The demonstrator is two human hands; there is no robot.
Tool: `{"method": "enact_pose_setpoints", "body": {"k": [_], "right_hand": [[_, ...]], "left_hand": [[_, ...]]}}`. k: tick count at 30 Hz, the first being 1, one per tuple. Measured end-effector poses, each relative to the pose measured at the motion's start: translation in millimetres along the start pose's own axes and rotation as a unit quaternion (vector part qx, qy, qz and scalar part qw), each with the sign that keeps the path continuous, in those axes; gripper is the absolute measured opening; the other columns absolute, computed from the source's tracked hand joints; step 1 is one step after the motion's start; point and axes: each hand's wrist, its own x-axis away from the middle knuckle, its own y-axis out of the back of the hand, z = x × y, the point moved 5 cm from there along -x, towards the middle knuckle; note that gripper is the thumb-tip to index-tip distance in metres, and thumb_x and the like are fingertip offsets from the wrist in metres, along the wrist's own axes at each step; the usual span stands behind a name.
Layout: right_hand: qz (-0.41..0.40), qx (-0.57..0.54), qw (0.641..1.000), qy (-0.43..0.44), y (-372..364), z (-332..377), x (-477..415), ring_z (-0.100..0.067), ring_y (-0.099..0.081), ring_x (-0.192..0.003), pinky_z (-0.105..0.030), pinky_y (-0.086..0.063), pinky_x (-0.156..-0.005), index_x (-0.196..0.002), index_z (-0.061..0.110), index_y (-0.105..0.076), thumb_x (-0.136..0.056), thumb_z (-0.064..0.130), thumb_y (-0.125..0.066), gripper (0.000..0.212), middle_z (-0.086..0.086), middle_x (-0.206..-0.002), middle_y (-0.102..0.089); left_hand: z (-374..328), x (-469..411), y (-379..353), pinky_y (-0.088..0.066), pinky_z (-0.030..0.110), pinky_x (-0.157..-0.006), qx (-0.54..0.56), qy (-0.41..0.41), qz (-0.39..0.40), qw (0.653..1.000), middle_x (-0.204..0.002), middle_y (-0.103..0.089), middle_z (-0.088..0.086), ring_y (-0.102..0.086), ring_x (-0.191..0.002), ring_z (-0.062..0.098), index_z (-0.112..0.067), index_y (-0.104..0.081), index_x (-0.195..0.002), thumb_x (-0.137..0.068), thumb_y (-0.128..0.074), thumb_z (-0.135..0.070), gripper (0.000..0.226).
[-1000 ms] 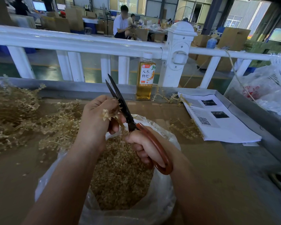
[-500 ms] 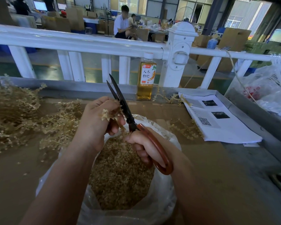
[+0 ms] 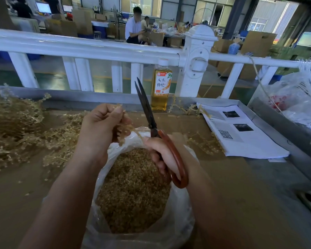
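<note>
Left hand (image 3: pixel 101 126): fingers curled into a loose fist, with the thumb pressed against the forefinger. They pinch a short gold-coloured sprig (image 3: pixel 127 131) that is thin-stemmed and knobbly, with small bead-like buds. The sprig hangs just below the fingertips, and one fine stem trails across to the right thumb.

Right hand (image 3: pixel 162 155): fingers wrapped round the handle of the scissors (image 3: pixel 149 115) and clamped firmly on it. The handle is one long, smooth, reddish-brown loop that curves out below the little finger. The blades are dark, dull metal, narrow and tapered. They rise up and away from the thumb and are parted only slightly at the tips. The sprig sits just left of the pivot; I cannot tell whether a blade touches it.

Directly under both sets of fingers is a clear, crinkled plastic bag (image 3: pixel 151 239) with its mouth open. It is filled with loose, granular gold cuttings (image 3: pixel 133 191).

Outward from the left knuckles, a tangled heap of uncut sprigs (image 3: pixel 13 123) lies on the matte brown cardboard top (image 3: pixel 232 177).

Beyond the blade tips stands a plastic bottle (image 3: pixel 160 87) of amber liquid with a white cap, against a glossy white railing (image 3: pixel 97 49).

Outward from the right knuckles lie flat printed sheets (image 3: pixel 241 137) with a QR code.
</note>
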Motion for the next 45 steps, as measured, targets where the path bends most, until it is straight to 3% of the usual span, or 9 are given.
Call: {"method": "enact_pose_setpoints", "body": {"k": [4,11,15,20,24,27,32,35,45], "right_hand": [[-0.028,-0.022,0.999,0.031,5.1,0.8,-0.6,-0.009,-0.043,-0.033,-0.019,-0.036,-0.040,-0.070,0.017,-0.053,-0.091,0.039,-0.055,0.031,0.006,-0.039,-0.052],[-0.025,-0.116,0.990,0.080,1.8,-1.0,-5.5,-0.012,-0.061,-0.054,-0.027,-0.055,-0.056,-0.082,0.006,-0.057,-0.086,0.021,-0.064,0.018,-0.004,-0.070,-0.067],[-0.047,-0.103,0.991,0.066,1.3,-0.4,-7.0,-0.014,-0.063,-0.058,-0.026,-0.055,-0.059,-0.078,0.010,-0.050,-0.082,0.009,-0.069,0.019,-0.006,-0.069,-0.065],[-0.090,-0.113,0.987,0.065,8.2,2.6,-4.9,-0.007,-0.052,-0.040,-0.014,-0.040,-0.038,-0.084,0.007,-0.048,-0.079,-0.002,-0.068,0.022,-0.009,-0.065,-0.059],[-0.124,-0.117,0.982,0.079,16.1,2.0,-5.2,-0.016,-0.055,-0.050,-0.020,-0.046,-0.045,-0.083,0.006,-0.051,-0.076,-0.003,-0.069,0.021,-0.012,-0.070,-0.061],[-0.126,-0.136,0.980,0.079,17.5,2.6,-5.7,-0.018,-0.055,-0.051,-0.018,-0.046,-0.043,-0.078,0.008,-0.049,-0.075,-0.007,-0.068,0.024,-0.014,-0.075,-0.060],[-0.125,-0.131,0.980,0.081,16.9,2.0,-6.8,-0.020,-0.057,-0.055,-0.024,-0.049,-0.051,-0.077,0.011,-0.049,-0.076,-0.005,-0.068,0.025,-0.009,-0.074,-0.060],[-0.133,-0.139,0.978,0.086,17.7,1.8,-8.0,-0.025,-0.060,-0.064,-0.035,-0.051,-0.063,-0.077,0.011,-0.048,-0.076,-0.004,-0.068,0.025,-0.009,-0.077,-0.060],[-0.200,-0.186,0.958,0.087,33.3,-5.3,-11.1,-0.011,-0.069,-0.066,-0.031,-0.059,-0.071,-0.085,0.007,-0.052,-0.078,0.019,-0.073,0.025,-0.008,-0.095,-0.066]], "left_hand": [[1.0,-0.4,-1.0,-0.038,0.015,-0.037,0.007,-0.004,0.012,1.000,-0.060,-0.066,-0.003,-0.058,-0.043,0.012,-0.011,-0.053,-0.073,-0.095,-0.046,-0.011,0.023],[7.6,-3.1,-3.4,-0.054,0.022,-0.055,0.004,0.012,0.034,0.999,-0.067,-0.071,-0.002,-0.069,-0.063,0.012,-0.012,-0.057,-0.076,-0.091,-0.048,0.001,0.021],[10.7,-2.3,-8.1,-0.057,0.024,-0.062,0.020,0.019,0.054,0.998,-0.072,-0.072,0.001,-0.070,-0.071,0.015,-0.009,-0.058,-0.078,-0.086,-0.048,0.011,0.024],[13.4,-3.7,-6.4,-0.058,0.026,-0.061,0.011,0.038,0.067,0.997,-0.077,-0.073,0.003,-0.070,-0.071,0.018,-0.011,-0.059,-0.078,-0.080,-0.045,0.019,0.033],[13.1,-6.6,-4.3,-0.058,0.030,-0.064,0.033,0.073,0.091,0.993,-0.083,-0.071,0.005,-0.069,-0.076,0.023,-0.013,-0.062,-0.078,-0.072,-0.065,-0.016,0.008],[15.1,-7.8,-3.5,-0.057,0.036,-0.069,0.045,0.096,0.083,0.991,-0.082,-0.070,0.003,-0.069,-0.077,0.023,-0.016,-0.062,-0.077,-0.059,-0.062,-0.048,0.037],[14.5,-5.1,-1.0,-0.055,0.033,-0.071,0.029,0.088,0.068,0.993,-0.082,-0.072,0.006,-0.066,-0.081,0.025,-0.013,-0.057,-0.068,-0.069,-0.065,-0.013,0.008],[14.0,-7.3,-0.6,-0.058,0.029,-0.064,0.027,0.086,0.065,0.994,-0.073,-0.072,0.004,-0.069,-0.070,0.021,-0.010,-0.056,-0.069,-0.083,-0.051,0.005,0.021],[3.7,-4.7,3.4,-0.045,0.013,-0.047,-0.133,-0.016,0.016,0.991,-0.063,-0.069,-0.003,-0.060,-0.055,0.005,-0.011,-0.063,-0.076,-0.090,-0.052,-0.004,0.019]]}}
